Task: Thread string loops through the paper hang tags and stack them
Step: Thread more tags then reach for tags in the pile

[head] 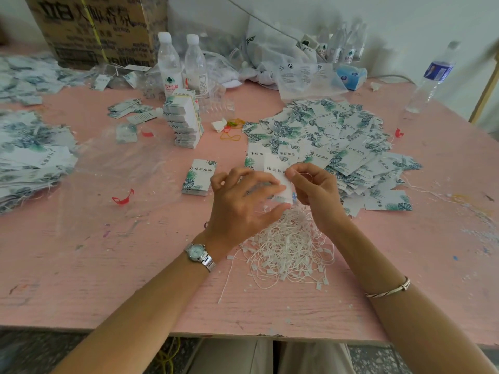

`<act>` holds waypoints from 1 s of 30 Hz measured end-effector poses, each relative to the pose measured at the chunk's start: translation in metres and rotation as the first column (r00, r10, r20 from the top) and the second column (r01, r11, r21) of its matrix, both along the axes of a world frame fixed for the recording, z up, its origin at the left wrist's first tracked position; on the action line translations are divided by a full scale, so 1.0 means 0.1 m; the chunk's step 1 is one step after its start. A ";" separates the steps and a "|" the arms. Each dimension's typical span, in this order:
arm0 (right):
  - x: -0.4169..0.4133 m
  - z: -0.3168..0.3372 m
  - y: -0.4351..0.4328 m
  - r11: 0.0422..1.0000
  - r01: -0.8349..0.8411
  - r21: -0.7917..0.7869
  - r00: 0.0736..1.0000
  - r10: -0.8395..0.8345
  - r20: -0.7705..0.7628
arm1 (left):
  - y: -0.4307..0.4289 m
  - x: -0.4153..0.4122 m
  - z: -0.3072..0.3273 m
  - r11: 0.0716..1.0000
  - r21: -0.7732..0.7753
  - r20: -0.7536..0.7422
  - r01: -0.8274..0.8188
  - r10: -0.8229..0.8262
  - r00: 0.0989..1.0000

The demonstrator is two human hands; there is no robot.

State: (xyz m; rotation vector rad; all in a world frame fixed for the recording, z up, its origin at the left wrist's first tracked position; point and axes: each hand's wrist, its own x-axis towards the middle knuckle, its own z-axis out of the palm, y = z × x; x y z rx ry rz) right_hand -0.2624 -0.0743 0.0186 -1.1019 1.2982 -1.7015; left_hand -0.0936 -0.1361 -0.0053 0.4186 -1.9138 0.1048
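Both hands meet over the middle of the pink table [108,265]. My left hand [237,201] holds a white paper hang tag [278,174] from the left, its fingers curled round the tag. My right hand [316,193] pinches a thin white string [305,174] at the tag's top edge. Below the hands lies a tangle of white string loops [286,247]. A small stack of tags [198,177] sits just left of my left hand. A big heap of loose leaf-print tags [329,141] spreads behind my right hand.
A tall pile of bundled tags [185,121] stands further back, with rubber bands [232,130] beside it. Strung tags [32,157] are heaped at the left on clear plastic. Water bottles [168,63], a cardboard box [100,28] and plastic bags [291,58] line the far edge.
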 end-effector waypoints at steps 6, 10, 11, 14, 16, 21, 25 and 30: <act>0.01 0.01 0.03 0.996 -0.085 -0.037 0.992 0.081 -0.096 | -0.01 0.01 0.01 0.856 0.483 -0.218 0.183 -0.084 0.972; 0.07 0.00 0.05 0.984 -0.176 -0.016 0.965 0.169 -0.198 | 0.00 -0.01 -0.01 0.658 0.687 -0.332 0.307 -0.091 0.939; 0.09 -0.01 0.05 0.982 -0.187 -0.006 0.957 0.181 -0.225 | -0.01 -0.02 -0.02 0.628 0.703 -0.355 0.335 -0.098 0.930; 0.13 -0.02 0.04 0.979 -0.203 0.023 0.945 0.202 -0.256 | -0.03 -0.03 -0.04 0.536 0.723 -0.455 0.436 -0.106 0.884; 0.13 -0.01 0.04 0.978 -0.206 0.028 0.945 0.206 -0.253 | -0.04 -0.04 -0.03 0.455 0.734 -0.517 0.503 -0.104 0.849; 0.12 0.01 0.07 0.972 -0.236 0.006 0.942 0.231 -0.242 | -0.09 -0.04 -0.03 0.282 0.750 -0.602 0.599 -0.086 0.794; 0.08 0.03 0.04 0.977 -0.211 0.034 0.975 0.212 -0.062 | -0.09 -0.04 -0.01 0.264 0.757 -0.590 0.597 -0.115 0.799; 0.04 0.03 0.02 0.954 -0.290 0.072 0.955 0.284 0.083 | -0.06 -0.06 0.02 0.229 0.757 -0.583 0.612 -0.185 0.791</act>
